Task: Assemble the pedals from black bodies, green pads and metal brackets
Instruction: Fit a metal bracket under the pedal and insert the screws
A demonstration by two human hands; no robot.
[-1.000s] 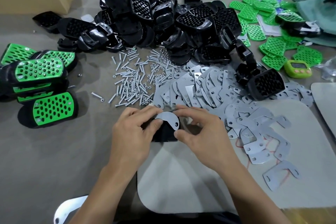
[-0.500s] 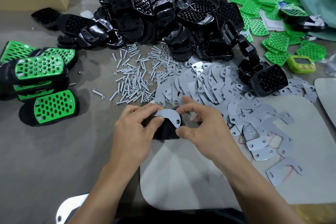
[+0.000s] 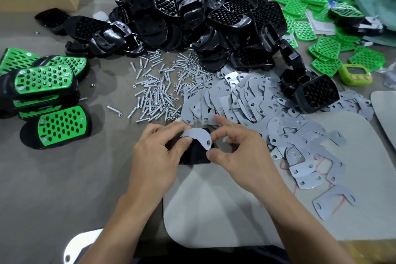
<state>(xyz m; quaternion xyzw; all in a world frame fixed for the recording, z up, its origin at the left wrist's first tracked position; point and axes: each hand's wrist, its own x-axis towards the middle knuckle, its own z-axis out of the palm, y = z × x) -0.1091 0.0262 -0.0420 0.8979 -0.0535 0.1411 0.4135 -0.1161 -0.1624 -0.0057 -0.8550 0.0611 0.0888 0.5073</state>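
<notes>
Misalignment looms if the metal bracket (image 3: 196, 134), clamped to the black body (image 3: 194, 155) by fingers of the left hand (image 3: 156, 156) and pinched by the right hand (image 3: 242, 156), slips.

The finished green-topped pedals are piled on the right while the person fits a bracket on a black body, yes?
Not quite: the head view shows the finished pedals on the left, not the right. The bracket does sit on a black body.
</notes>
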